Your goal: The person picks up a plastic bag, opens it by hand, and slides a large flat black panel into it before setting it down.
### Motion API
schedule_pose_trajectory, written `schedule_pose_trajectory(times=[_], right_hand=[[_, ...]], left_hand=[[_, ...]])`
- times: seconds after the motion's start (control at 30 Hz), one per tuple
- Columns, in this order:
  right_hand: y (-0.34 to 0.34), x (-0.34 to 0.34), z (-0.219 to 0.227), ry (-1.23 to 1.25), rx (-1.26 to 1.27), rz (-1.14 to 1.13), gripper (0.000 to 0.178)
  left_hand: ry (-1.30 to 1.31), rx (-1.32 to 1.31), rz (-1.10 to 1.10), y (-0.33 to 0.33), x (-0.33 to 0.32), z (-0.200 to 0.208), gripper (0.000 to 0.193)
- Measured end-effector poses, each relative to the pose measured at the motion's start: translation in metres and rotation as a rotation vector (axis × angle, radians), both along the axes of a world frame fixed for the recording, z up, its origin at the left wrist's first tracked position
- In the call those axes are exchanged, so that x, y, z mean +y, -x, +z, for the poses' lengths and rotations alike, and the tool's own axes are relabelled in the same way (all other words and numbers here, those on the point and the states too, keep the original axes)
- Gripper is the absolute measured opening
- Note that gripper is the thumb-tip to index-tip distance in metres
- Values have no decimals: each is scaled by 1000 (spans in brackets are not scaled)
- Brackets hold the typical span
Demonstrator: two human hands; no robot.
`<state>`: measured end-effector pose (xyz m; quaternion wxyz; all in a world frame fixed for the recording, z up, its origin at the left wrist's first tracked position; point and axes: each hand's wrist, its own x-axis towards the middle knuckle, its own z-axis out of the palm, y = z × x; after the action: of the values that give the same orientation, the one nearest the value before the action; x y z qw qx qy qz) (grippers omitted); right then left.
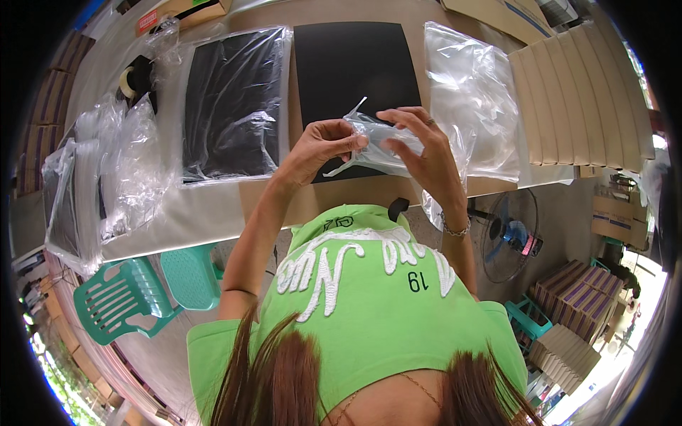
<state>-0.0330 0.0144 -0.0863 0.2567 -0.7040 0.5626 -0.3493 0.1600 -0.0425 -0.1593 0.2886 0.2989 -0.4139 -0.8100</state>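
A clear plastic bag (387,145), crumpled and bunched, hangs between my hands over the near part of a bare black sheet (355,64). My left hand (327,145) pinches the bag's edge between thumb and fingers. My right hand (425,145) has its fingers spread and curved over the bag's other side, with the plastic running beneath the palm; a firm grip does not show. To the left lies a black sheet inside clear plastic (231,106). A stack of clear plastic bags (472,103) lies to the right of the bare sheet.
Folded cardboard pieces (582,96) stand in a row at the table's right. Wrapped packs (135,163) and a tape roll (128,82) are at the left. Below the table edge are a green chair (121,302), a green stool (190,277) and a fan (510,227).
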Motion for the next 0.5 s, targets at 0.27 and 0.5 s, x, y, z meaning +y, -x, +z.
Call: schedule_pose_trajectory(times=[0.27,0.5], right_hand=[[-8,-19,9,176,115,362,29],[-7,-25,15,134,-264,517,17]], left_hand=[[0,23,-62,-1,8,27,25],[-180,215,-130,-8,15,31,28]])
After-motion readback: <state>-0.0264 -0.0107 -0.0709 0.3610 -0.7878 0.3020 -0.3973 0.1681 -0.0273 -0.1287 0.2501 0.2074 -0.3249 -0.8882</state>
